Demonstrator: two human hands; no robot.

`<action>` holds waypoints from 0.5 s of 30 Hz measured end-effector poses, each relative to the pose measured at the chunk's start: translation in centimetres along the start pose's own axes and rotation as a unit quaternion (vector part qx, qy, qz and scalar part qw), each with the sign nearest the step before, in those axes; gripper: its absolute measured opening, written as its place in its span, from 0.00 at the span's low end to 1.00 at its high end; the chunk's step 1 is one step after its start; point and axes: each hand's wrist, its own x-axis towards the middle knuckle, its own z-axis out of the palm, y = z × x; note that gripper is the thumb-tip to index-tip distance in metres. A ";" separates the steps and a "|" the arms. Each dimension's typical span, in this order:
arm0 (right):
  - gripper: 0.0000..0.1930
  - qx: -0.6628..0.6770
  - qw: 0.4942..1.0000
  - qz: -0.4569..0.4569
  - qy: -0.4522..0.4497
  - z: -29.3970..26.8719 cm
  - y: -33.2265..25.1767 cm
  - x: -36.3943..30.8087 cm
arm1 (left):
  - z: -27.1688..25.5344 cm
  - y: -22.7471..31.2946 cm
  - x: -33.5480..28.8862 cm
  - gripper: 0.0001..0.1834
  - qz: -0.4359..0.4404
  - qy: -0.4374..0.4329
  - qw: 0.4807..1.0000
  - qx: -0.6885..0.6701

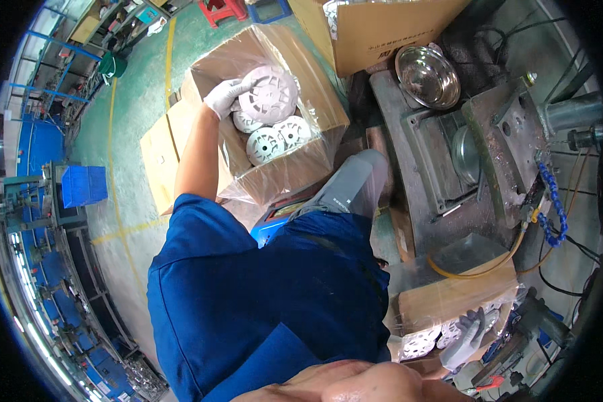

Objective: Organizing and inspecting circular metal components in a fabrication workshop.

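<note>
My left hand (222, 99), in a white glove, grips the rim of a pale grey slotted disc (269, 94) with its thumb and fingers. This disc is tilted up above an open carton (248, 177) lined with clear plastic. More slotted discs (265, 145) lie inside that carton, below the held one. At the lower right, my right hand (463, 340), also gloved, reaches over a second carton (419, 309) with its fingers stretched out. Similar white discs (420, 343) lie there beside the fingers, and part of that carton's contents is hidden by the hand.
To the right stands a metal machine (506, 147) with a flat bed (422, 181), a shiny steel bowl (427, 76), a yellow hose (476, 273) and a blue segmented hose (549, 194). Another carton (388, 37) is at the top. A blue bin (84, 186) sits left.
</note>
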 end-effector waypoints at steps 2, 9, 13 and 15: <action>0.27 0.046 0.998 -0.012 -0.040 1.3 0.1 0.4 | 2.3 3.0 -2.0 0.22 0.073 -0.035 0.997 -0.005; 0.41 0.450 0.790 0.262 -0.323 16.4 -6.4 0.0 | 22.1 10.0 -3.5 0.15 0.350 -0.269 0.822 0.359; 0.42 0.612 0.629 0.246 -0.412 17.9 -8.7 2.3 | 30.5 10.5 -8.8 0.14 0.553 -0.387 0.587 0.448; 0.30 0.621 0.647 0.314 -0.311 18.3 -7.2 1.7 | 32.2 9.7 -10.4 0.16 0.583 -0.379 0.519 0.497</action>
